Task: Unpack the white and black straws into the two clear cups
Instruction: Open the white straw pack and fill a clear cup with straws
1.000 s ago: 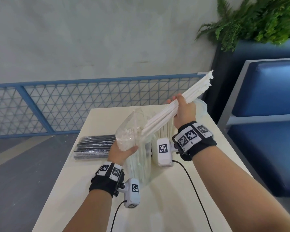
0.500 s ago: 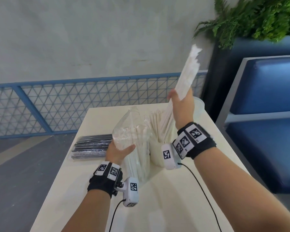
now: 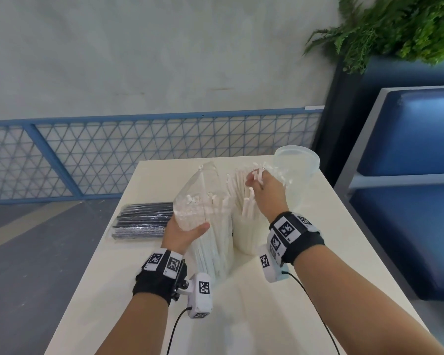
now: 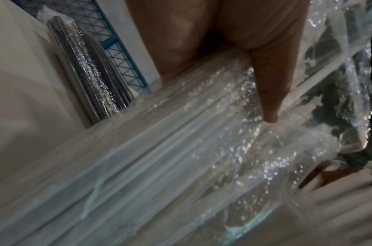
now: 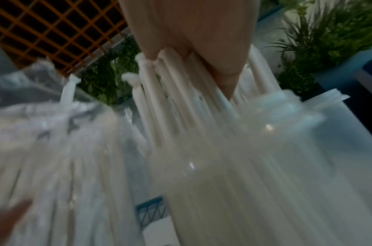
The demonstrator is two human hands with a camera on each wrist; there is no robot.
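Note:
My left hand (image 3: 186, 233) grips a clear bag (image 3: 203, 201) of white straws that stands upright on the table (image 3: 323, 252); its thumb (image 4: 269, 86) presses the crinkled film. Just to the right, my right hand (image 3: 264, 190) is curled over the tops of a bunch of white straws (image 3: 246, 208) standing in a clear cup (image 3: 244, 234). The straws (image 5: 170, 99) run between its fingers (image 5: 151, 48) and thumb. A second clear cup (image 3: 296, 162), with nothing in it, stands behind that hand. A sealed pack of black straws (image 3: 144, 221) lies flat at the left.
The table's right edge borders a blue bench (image 3: 415, 201), with a potted plant (image 3: 395, 26) above it. A blue mesh railing (image 3: 139, 155) runs behind the table. Wrist-camera cables (image 3: 310, 301) trail over the near tabletop.
My right hand swung the bunch of white straws upright and lowered it into the nearer cup. The left hand kept its hold on the bag.

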